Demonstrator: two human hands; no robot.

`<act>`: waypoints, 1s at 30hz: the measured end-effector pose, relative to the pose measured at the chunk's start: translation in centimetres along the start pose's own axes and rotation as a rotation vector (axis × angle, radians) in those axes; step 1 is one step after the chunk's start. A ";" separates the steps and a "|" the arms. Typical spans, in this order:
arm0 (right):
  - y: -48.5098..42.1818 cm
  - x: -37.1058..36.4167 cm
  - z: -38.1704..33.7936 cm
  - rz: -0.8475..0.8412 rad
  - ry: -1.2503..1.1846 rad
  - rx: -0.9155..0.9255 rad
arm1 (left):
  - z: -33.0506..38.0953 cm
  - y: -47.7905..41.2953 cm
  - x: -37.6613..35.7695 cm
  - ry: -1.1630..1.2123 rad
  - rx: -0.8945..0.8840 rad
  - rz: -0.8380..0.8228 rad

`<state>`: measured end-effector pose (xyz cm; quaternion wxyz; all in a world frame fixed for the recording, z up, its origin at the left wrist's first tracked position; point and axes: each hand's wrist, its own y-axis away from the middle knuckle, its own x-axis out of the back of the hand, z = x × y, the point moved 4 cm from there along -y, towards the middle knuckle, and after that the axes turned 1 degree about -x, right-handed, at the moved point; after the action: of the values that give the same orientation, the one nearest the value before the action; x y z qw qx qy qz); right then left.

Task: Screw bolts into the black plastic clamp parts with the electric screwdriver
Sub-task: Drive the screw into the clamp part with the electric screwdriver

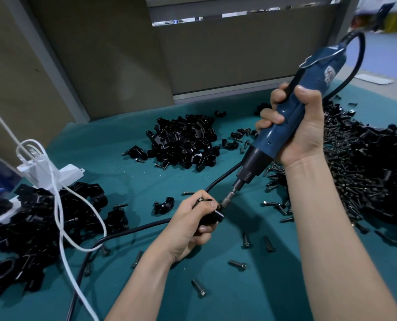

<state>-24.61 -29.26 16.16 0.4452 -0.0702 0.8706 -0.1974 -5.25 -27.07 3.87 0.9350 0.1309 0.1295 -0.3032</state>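
A teal table (135,181) spread under the black clamp part (212,217). To the right of this part lay a heap of bolts (359,172), behind it a pile of clamp parts (183,142). Above it the right hand (301,126) gripped the tilted electric screwdriver (256,158), whose bit touched the part. The left hand (188,218) gripped the part itself with curled fingers

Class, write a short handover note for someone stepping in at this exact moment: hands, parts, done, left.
Left grip holds a small black plastic clamp part above the teal table.
Right grip holds the blue electric screwdriver, tilted, bit meeting the part.
Heap of dark metal bolts right; pile of black clamp parts centre; second black pile left.
Done: count unclear.
Left: finish this bolt, then the piles.
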 end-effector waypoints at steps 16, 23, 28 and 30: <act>-0.2 0.1 1.1 -0.013 -0.005 -0.012 | 0.1 0.3 0.1 -0.021 0.014 0.050; -0.3 0.4 1.5 -0.008 -0.023 -0.026 | -0.2 0.3 0.3 0.009 0.016 0.040; -0.3 0.6 1.7 -0.002 -0.047 -0.033 | -0.2 0.2 0.3 0.012 0.017 0.038; -0.3 0.7 1.7 0.001 -0.046 -0.031 | -0.2 0.1 0.3 0.013 0.016 0.038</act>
<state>-23.64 -30.22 14.88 0.4641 -0.0810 0.8631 -0.1818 -4.94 -27.05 3.57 0.9387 0.1428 0.1308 -0.2854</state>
